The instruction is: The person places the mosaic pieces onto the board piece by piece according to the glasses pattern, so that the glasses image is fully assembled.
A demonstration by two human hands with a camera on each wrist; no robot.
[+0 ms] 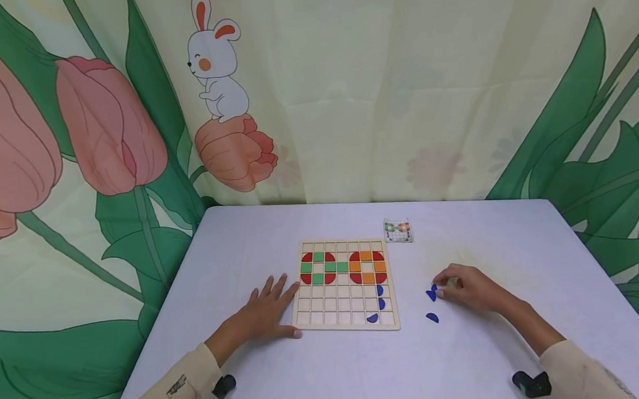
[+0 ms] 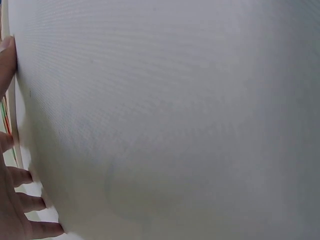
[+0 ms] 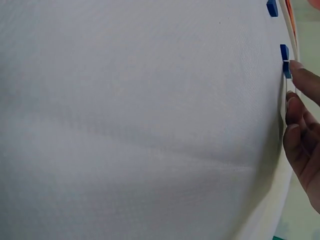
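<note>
My right hand [image 1: 467, 287] is over the table to the right of the board, thumb and index finger pinching at a small blue half-circle piece [image 1: 434, 288]. A second blue piece [image 1: 431, 295] lies right against it, and a third blue piece [image 1: 432, 318] lies nearer me. In the right wrist view the thumb tip meets the blue piece [image 3: 286, 70]. My left hand [image 1: 266, 308] lies with fingers spread at the left edge of the wooden grid board [image 1: 346, 329], fingertips and thumb right at its frame. Several green, red and orange pieces and three blue ones sit in the board's cells.
A small pattern card [image 1: 398, 230] lies behind the board's back right corner. The white-covered table [image 1: 276, 221] ends at a curtain [image 1: 444, 79] printed with tulips and a rabbit. Black wrist devices [image 1: 531, 384] show beneath both forearms.
</note>
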